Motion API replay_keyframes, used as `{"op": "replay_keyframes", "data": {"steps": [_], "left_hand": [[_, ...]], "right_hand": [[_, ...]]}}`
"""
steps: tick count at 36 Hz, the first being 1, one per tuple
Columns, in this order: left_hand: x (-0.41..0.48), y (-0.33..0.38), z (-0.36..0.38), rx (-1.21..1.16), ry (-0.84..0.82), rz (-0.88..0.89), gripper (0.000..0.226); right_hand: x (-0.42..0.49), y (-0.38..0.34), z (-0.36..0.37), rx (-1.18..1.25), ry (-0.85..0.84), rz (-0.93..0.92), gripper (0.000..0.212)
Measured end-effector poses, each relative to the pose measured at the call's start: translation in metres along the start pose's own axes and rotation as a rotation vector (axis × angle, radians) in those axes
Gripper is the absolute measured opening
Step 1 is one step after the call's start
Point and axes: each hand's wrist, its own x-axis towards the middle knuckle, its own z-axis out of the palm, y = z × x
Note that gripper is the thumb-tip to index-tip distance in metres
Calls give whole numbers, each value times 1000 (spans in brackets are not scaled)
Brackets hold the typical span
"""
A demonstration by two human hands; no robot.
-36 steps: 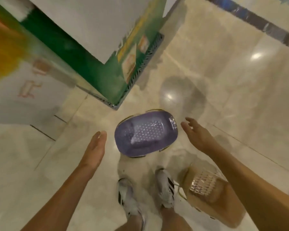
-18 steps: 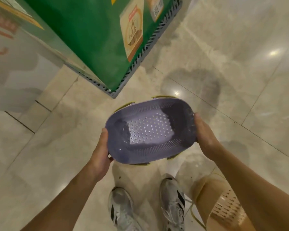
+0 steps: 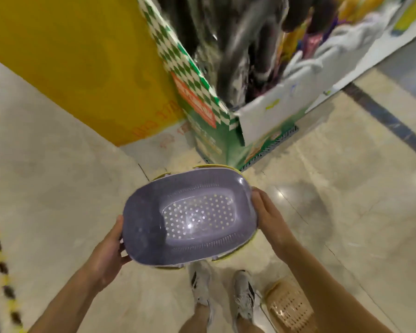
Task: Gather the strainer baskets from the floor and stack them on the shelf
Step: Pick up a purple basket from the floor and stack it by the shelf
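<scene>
A purple strainer basket [image 3: 190, 217] with a perforated bottom is held off the floor in front of me, open side up. A yellow-green rim of another basket shows under its edges. My left hand [image 3: 109, 251] grips its left end and my right hand [image 3: 268, 212] grips its right end. A tan strainer basket [image 3: 287, 306] lies on the floor by my right foot, partly hidden by my right forearm.
A green and white display stand [image 3: 216, 131] with hanging goods rises straight ahead, its corner close to the basket. A yellow panel [image 3: 82, 68] stands at the left. Black and yellow floor tape [image 3: 0, 260] runs along the left edge. My shoes [image 3: 223, 292] are below.
Both hands closed on the ends of the purple basket and lifted it off the floor. My view tilted up, so the display stand now fills the top.
</scene>
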Motion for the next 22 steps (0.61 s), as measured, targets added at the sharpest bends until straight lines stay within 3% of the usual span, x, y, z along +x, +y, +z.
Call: {"op": "replay_keyframes", "data": {"steps": [6, 9, 11, 13, 16, 22], "left_hand": [[-155, 57, -104, -228, 122, 123, 46], [-209, 72, -149, -342, 154, 194, 54], [-235, 80, -178, -407, 169, 237, 56], [-254, 86, -208, -472, 197, 277, 47], [-274, 92, -251, -573, 204, 316, 41], [-294, 98, -333, -653, 268, 378, 57]], "right_hand": [[-59, -165, 71, -46, -205, -118, 27], [-85, -228, 112, -97, -306, -184, 25], [-93, -262, 140, -156, -353, -231, 50], [-100, -296, 171, -208, -398, -289, 59], [-110, -340, 216, -220, -472, -350, 49], [-135, -406, 306, -194, -557, -433, 25]]}}
